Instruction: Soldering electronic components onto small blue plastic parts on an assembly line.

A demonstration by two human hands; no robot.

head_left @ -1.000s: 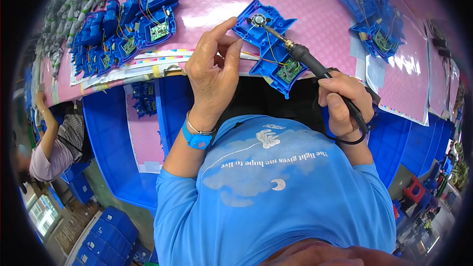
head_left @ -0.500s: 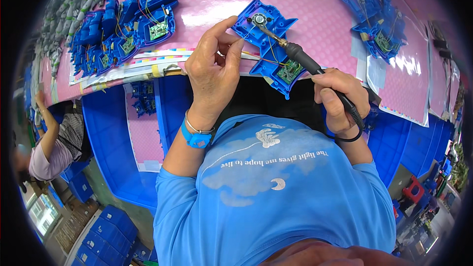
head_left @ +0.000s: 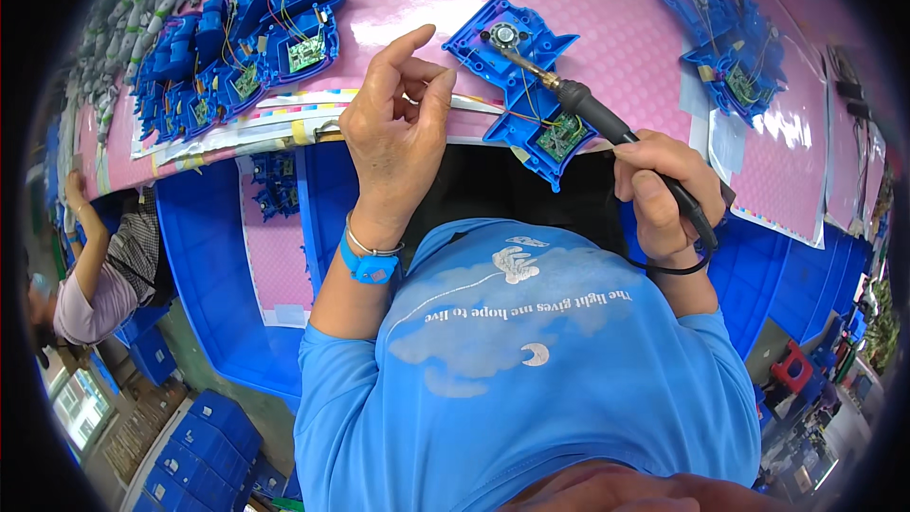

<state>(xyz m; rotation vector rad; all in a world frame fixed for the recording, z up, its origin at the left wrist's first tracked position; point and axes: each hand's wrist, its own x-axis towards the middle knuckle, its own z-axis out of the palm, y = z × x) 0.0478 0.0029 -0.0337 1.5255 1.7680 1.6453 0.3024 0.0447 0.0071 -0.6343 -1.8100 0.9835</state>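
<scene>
1. A person in a blue shirt sat at a pink bench (head_left: pixel 607 0), seen from above their own head.
2. The right hand (head_left: pixel 664 192) was closed in a fist around the black handle of a soldering iron (head_left: pixel 607 123). The iron's tip pointed toward eleven o'clock and rested at a small round speaker (head_left: pixel 502 35).
3. That speaker sat in an open blue plastic housing (head_left: pixel 517 85) at the bench's near edge, at about twelve o'clock from the person. A green circuit board (head_left: pixel 559 136) lay in the housing's near end, joined by thin wires.
4. The left hand (head_left: pixel 398 128) hovered just left of the housing, fingers loosely curled, thumb and forefinger drawn together. I could not tell whether they pinched anything. A blue wrist strap (head_left: pixel 372 265) circled that wrist.
5. To solder well here, I judged the tip should stay steady on the speaker's terminal and clear of the plastic wall and wires.
6. At ten o'clock a row of similar open housings (head_left: pixel 237 57) lay crowded together; another group (head_left: pixel 735 47) lay at two o'clock. Neither blocked the work.
7. Blue crates (head_left: pixel 204 256) stood below the bench at eight o'clock, where another person's arm (head_left: pixel 90 256) reached up.
</scene>
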